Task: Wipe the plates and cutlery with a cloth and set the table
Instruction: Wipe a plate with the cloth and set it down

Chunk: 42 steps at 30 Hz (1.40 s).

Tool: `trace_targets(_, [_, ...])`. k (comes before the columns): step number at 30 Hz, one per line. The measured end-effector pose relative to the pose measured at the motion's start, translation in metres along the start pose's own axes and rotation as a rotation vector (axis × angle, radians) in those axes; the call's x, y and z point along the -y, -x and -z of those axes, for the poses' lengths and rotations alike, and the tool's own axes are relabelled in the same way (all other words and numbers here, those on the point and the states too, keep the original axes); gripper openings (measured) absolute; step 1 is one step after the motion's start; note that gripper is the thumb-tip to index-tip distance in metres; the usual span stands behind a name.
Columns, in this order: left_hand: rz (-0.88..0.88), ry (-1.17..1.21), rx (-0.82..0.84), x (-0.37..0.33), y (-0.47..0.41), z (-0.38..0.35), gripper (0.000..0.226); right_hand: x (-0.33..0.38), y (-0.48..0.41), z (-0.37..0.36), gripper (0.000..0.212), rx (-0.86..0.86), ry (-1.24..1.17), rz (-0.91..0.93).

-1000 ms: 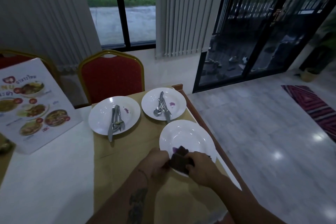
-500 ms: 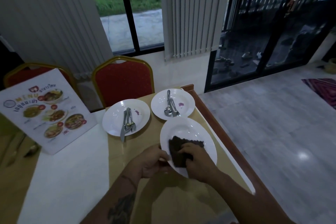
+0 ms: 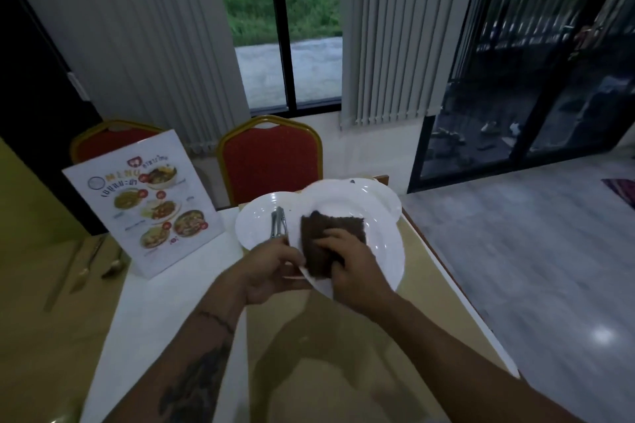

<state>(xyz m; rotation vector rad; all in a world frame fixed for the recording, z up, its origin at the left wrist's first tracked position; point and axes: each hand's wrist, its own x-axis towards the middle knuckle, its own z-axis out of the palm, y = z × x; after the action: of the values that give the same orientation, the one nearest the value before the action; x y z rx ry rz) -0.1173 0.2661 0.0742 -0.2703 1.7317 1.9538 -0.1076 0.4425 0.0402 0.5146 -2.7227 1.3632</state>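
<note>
Head view: white plate (image 3: 381,240) held over tan runner (image 3: 343,354) on white tabletop (image 3: 165,302). Left hand (image 3: 271,271) clamped on near-left rim, thumb on top, fingers curled beneath. Right hand (image 3: 354,271) fingers bent onto brown cloth (image 3: 319,233), pressing it to plate face. Behind: second plate (image 3: 256,227) carrying cutlery (image 3: 277,223). Menu stand (image 3: 151,209) at left, red gold-framed chair (image 3: 271,161) beyond table. Vertical blinds (image 3: 388,27) flanking window (image 3: 285,27), greenery outside. Dark glass doors (image 3: 515,96) at right, glossy grey floor (image 3: 532,268).
</note>
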Motion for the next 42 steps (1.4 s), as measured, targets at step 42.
trace_targets(42, [-0.379, 0.498, 0.080, -0.047, 0.142, 0.195, 0.027, 0.220, -0.049, -0.167, 0.076, -0.148, 0.427, -0.031])
